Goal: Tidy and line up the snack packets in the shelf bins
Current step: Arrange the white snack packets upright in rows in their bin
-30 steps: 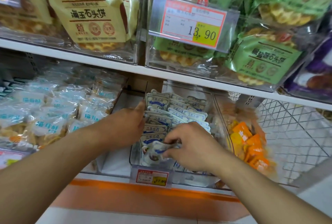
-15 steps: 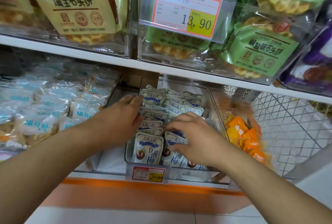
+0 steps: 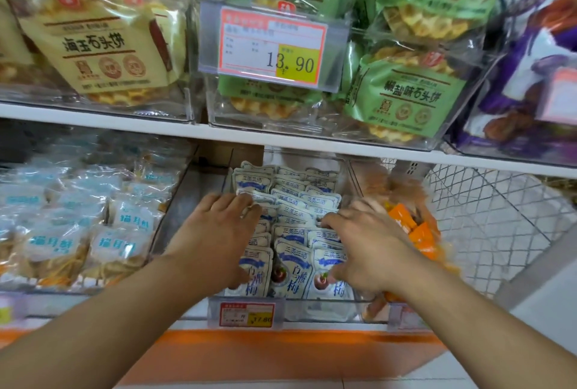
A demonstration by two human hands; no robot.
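Note:
Small white-and-blue snack packets (image 3: 293, 201) stand in three columns inside a clear plastic bin (image 3: 315, 306) on the lower shelf. My left hand (image 3: 215, 232) lies over the left column, its fingertips pressing on packet tops about halfway back. My right hand (image 3: 365, 248) rests on the right column by the bin's right wall, fingers spread towards the middle and thumb down on a front packet. The front row of packets (image 3: 295, 267) stands upright and faces me. Both hands hide some packets beneath them.
A bin of orange packets (image 3: 418, 232) sits right of my right hand, with a wire basket (image 3: 499, 220) beyond it. Pale blue packets (image 3: 118, 232) fill the left bin. The upper shelf (image 3: 281, 139) with waffle bags and a price tag (image 3: 271, 45) overhangs closely.
The loose packet that my right hand held a second ago now stands in the front row. My right hand has shifted to the right column, and my left hand has moved onto the left column.

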